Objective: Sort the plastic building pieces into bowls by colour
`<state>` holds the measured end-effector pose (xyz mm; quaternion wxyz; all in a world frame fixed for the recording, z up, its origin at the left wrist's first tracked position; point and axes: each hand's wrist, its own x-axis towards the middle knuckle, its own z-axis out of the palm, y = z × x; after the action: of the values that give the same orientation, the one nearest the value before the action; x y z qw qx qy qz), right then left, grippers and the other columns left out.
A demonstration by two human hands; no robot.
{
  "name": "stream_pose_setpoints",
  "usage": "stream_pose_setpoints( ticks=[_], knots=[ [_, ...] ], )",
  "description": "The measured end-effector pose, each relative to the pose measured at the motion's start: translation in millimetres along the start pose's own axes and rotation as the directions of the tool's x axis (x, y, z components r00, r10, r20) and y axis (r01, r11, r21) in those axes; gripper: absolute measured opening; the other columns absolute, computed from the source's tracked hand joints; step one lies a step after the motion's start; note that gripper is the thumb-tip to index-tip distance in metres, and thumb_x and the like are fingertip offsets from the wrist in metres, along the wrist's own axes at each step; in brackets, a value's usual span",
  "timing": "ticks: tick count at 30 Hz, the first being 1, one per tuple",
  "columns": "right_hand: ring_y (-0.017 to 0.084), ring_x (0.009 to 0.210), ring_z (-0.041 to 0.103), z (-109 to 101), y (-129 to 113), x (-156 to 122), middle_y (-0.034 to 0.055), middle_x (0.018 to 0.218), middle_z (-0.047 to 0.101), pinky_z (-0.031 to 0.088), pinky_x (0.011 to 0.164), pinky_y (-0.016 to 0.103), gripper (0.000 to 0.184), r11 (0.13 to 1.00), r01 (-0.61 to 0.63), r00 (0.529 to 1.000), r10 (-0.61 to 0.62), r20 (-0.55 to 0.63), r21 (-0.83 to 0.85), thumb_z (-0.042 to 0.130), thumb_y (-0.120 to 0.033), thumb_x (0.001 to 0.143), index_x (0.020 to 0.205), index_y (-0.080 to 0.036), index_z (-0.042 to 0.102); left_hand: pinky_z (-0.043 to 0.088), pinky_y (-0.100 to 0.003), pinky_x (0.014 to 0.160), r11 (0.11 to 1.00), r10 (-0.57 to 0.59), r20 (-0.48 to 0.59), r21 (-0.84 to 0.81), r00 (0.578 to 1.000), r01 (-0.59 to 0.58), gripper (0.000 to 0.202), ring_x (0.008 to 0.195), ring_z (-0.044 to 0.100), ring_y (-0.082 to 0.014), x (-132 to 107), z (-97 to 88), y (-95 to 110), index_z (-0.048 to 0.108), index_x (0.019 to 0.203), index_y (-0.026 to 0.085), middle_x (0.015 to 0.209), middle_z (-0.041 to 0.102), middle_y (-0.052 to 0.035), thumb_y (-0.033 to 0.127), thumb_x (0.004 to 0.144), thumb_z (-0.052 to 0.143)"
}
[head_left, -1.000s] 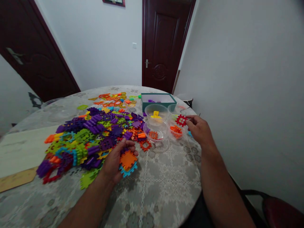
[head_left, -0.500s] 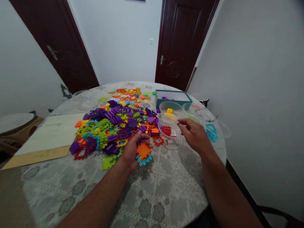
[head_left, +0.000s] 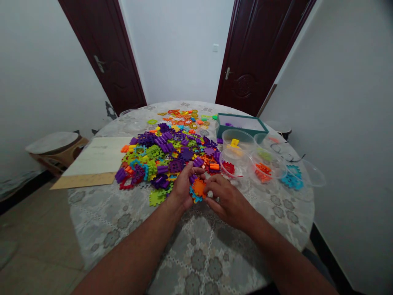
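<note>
Tiles (head_left: pixel 196 198) with toothed edges sat gripped in the left hand (head_left: pixel 184 187), likely cupped to keep them stacked. The right hand (head_left: pixel 226 199) touched the orange tile (head_left: pixel 199 187), its grip unclear.

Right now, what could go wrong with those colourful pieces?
The orange piece lies over a blue piece in the left hand, with the right hand's fingers at its edge, so either might slip.

The clear bowl holding a red piece stands just beyond the right hand, which could bump it.
</note>
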<state>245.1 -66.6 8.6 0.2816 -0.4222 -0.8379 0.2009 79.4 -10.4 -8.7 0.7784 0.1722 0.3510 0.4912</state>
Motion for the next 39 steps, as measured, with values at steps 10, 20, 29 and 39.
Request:
stream_pose_setpoints(
  ticks=[10,20,29,39],
  knots=[
    [0.016,0.065,0.059,-3,10,0,-0.0016,0.074,0.062,0.048,0.061,0.028,0.012,0.834,-0.225,0.935,0.331,-0.129,0.504,0.059,-0.035,0.099,0.096,-0.023,0.058,0.055,-0.031,0.052,0.997,-0.076,-0.028,-0.001,0.997,0.076,0.041,0.055,0.068,-0.0198,-1,2.9,5,0.069,0.084,0.012,0.071,0.07,-0.009,0.047,0.099,0.054],
    [0.022,0.076,0.066,-92,67,-21,0.0083,0.097,0.074,0.053,0.077,0.038,0.03,0.864,-0.49,0.63,0.261,-0.731,-0.114,0.06,-0.041,0.094,0.113,-0.021,0.071,0.05,-0.024,0.043,0.999,-0.053,0.024,-0.005,0.998,0.053,0.042,0.055,0.067,-0.0169,2,-2.6,7,0.07,0.086,0.011,0.07,0.067,-0.007,0.048,0.1,0.054],
    [0.026,0.085,0.066,-104,100,-28,0.0158,0.11,0.072,0.053,0.088,0.044,0.03,0.768,-0.563,0.627,0.156,-0.763,-0.305,0.057,-0.031,0.093,0.115,-0.015,0.071,0.046,-0.023,0.039,0.999,-0.038,0.022,-0.002,0.999,0.038,0.044,0.055,0.066,-0.0168,-1,1.7,8,0.069,0.085,0.011,0.07,0.065,-0.0063,0.047,0.101,0.05],
    [0.019,0.083,0.067,-12,-9,-3,0.0037,0.099,0.073,0.047,0.069,0.027,0.034,0.956,0.075,0.993,-0.045,0.111,-0.285,0.063,-0.03,0.099,0.133,-0.03,0.062,0.055,-0.026,0.051,1.0,-0.011,-0.026,0.019,1.0,0.011,0.042,0.06,0.068,-0.0175,-5,6.5,15,0.07,0.087,0.01,0.072,0.068,-0.0083,0.042,0.103,0.048]
  ],
)
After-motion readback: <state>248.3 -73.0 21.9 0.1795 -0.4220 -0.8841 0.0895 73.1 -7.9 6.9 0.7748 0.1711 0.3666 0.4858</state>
